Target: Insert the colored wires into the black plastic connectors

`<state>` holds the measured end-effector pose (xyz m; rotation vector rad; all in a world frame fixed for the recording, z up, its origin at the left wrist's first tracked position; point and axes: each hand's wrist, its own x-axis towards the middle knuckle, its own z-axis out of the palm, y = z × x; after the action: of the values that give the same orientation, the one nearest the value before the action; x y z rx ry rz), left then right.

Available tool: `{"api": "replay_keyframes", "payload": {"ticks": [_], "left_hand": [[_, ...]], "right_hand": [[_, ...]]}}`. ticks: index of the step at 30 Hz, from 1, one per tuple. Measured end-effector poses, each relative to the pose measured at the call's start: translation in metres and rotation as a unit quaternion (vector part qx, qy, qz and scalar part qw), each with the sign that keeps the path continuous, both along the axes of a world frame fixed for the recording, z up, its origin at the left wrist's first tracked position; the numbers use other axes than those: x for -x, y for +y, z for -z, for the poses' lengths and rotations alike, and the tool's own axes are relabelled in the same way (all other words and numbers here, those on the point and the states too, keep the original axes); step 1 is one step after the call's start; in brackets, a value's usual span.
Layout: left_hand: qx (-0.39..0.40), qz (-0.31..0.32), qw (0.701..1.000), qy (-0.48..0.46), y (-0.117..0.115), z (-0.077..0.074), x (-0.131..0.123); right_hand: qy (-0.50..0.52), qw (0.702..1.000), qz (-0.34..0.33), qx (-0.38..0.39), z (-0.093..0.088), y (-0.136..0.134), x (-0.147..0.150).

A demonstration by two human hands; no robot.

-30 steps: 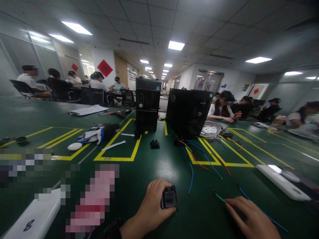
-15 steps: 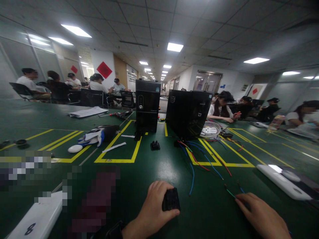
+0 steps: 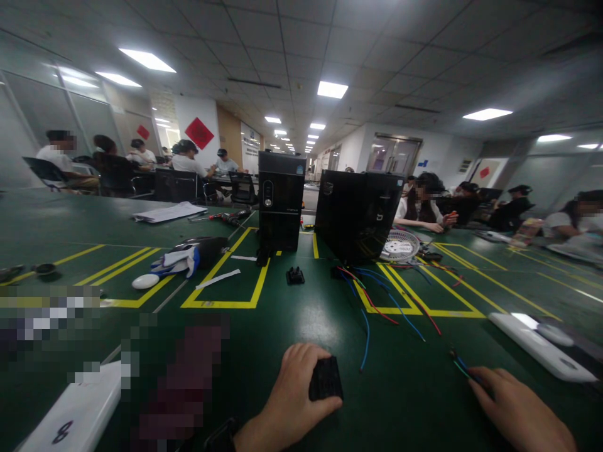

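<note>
My left hand (image 3: pixel 292 395) at 6 o'clock, fingers curled tight, thumb underneath. My right hand (image 3: pixel 518 411) at 4 o'clock, palm down, fingers pointing toward 10 o'clock; grip unclear.

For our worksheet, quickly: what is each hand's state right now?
Left hand: closed on a black connector.
Right hand: fingers at thin wires; grip cannot be told.
</note>
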<state>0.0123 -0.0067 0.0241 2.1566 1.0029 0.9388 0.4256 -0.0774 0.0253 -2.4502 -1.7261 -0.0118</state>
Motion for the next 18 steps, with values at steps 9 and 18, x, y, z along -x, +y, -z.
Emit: {"api": "replay_keyframes", "payload": {"ticks": [9, 18], "left_hand": [[-0.003, -0.001, 1.000, 0.008, 0.000, 0.001, 0.001], [-0.001, 0.009, 1.000, 0.021, 0.002, 0.004, 0.001]], "right_hand": [[-0.004, 1.000, -0.008, -0.018, 0.004, -0.001, -0.003], [-0.047, 0.979, -0.132, -0.148, -0.021, 0.006, 0.078]]}}
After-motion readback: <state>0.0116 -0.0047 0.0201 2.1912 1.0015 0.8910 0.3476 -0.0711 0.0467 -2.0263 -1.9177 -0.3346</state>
